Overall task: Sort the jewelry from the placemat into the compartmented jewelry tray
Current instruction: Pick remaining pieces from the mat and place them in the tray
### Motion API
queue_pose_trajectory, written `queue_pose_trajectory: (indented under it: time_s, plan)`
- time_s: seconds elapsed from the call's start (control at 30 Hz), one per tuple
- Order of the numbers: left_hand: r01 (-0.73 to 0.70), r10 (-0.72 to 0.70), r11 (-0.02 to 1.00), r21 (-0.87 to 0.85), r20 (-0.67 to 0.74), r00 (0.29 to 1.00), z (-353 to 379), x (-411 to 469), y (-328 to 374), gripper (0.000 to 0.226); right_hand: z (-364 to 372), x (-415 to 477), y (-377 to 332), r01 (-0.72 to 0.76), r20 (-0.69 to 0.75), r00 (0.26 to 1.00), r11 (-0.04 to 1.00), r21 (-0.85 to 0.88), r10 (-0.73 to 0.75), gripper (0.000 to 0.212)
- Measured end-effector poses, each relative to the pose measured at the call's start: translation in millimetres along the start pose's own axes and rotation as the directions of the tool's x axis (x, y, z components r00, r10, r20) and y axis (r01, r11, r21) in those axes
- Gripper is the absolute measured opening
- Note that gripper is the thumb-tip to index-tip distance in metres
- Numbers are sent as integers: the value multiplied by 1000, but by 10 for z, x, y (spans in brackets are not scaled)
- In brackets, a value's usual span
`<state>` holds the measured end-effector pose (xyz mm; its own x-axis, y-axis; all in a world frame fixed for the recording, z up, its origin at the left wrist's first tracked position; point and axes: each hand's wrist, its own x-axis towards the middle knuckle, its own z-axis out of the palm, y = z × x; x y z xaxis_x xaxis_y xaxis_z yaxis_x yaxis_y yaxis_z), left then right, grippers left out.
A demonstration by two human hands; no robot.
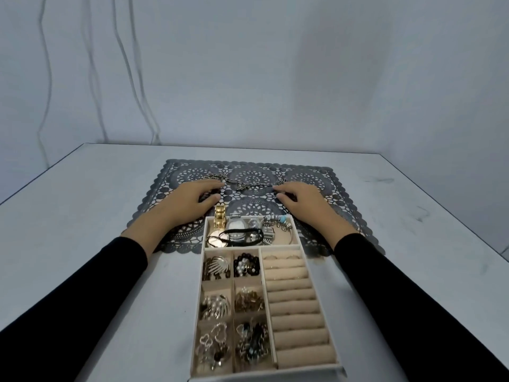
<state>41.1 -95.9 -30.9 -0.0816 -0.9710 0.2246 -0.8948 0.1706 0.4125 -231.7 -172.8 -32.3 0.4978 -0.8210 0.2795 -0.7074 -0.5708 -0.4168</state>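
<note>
Six small cells down the left side of the tray (199, 304) are full of small jewelry (249, 299), with ring rolls (297, 307) filling the right side. The long far cell holds watches (237, 230), and a gold watch (219, 217) pokes out over the far rim. That rim overlaps the near border of the placemat (344, 216). Bare table (82, 221) lies open on both sides of the tray, beneath the black sleeves (82, 293). Further out, both hands rest on the mat with fingers bent. The left hand (190, 201) and right hand (305, 201) flank a chain (248, 185) stretched between them. The right fingertips touch its end; whether either hand grips it, I cannot tell. Beyond the mat a bare strip runs to the table's far edge at the wall (275, 78).
</note>
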Motion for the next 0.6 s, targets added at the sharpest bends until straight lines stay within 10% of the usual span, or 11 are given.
queue_pose_trajectory:
  time_s: [0.6]
  plan:
    - [-103,103,995,-11,21,994,89,435,-38,35,-19,300,138,-36,49,998,989,140,29,25]
